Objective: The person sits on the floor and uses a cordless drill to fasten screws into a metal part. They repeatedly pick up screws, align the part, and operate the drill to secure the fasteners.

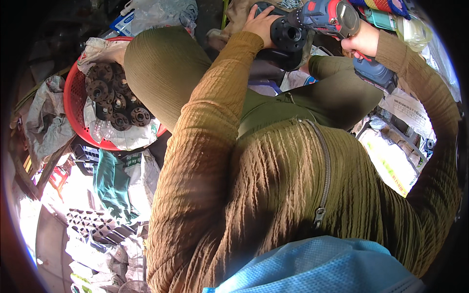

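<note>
In my right hand [364, 40] is a blue, grey and red cordless drill [325, 17], gripped by its handle. Its blue battery pack [375, 74] hangs below my fingers. The drill's chuck end points left, close against a black round flanged part [288, 35] with holes in its face. My left hand [259, 24] lies beside that part, fingers bent over its far side and steadying it. Beneath the part is a dark curved thing [283, 59] whose kind I cannot make out. Whether the drill's tip touches the part is hidden.
To my left stands a red plastic basket [73, 105] lined with a white sack, with several black flanged parts [105, 93] in it. Clear plastic bags [168, 17] lie beyond my left knee. A green cloth [112, 183] and a perforated crate [90, 220] are at the lower left.
</note>
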`<state>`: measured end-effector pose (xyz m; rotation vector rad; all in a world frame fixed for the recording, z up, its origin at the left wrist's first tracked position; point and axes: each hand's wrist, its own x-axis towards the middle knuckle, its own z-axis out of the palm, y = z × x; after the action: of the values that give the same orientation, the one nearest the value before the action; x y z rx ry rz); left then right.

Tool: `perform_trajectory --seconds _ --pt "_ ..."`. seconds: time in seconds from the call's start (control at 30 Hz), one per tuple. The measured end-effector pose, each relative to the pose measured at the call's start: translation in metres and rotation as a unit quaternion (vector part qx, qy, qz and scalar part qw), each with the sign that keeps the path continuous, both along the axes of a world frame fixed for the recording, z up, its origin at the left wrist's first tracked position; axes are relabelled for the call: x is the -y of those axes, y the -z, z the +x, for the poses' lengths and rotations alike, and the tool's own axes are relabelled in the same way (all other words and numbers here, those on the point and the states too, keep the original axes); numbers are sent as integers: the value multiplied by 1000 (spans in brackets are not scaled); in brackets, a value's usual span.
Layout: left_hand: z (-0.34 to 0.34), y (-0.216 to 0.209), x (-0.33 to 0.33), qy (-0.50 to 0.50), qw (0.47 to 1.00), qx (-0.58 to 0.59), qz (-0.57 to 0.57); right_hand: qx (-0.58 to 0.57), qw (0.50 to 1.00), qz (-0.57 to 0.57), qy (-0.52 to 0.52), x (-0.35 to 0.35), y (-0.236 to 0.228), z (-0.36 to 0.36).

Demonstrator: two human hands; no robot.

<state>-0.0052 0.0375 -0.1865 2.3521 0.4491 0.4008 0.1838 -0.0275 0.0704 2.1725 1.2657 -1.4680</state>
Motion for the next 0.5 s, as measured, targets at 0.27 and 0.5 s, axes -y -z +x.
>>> perform_trajectory --seconds 0.27,0.5 --pt "2 6 3 -29 995 35 94 -22 999 -16 27 0 10 4" --pt "1 -1 3 -24 993 -70 86 -13 999 -8 34 8 1 -16"
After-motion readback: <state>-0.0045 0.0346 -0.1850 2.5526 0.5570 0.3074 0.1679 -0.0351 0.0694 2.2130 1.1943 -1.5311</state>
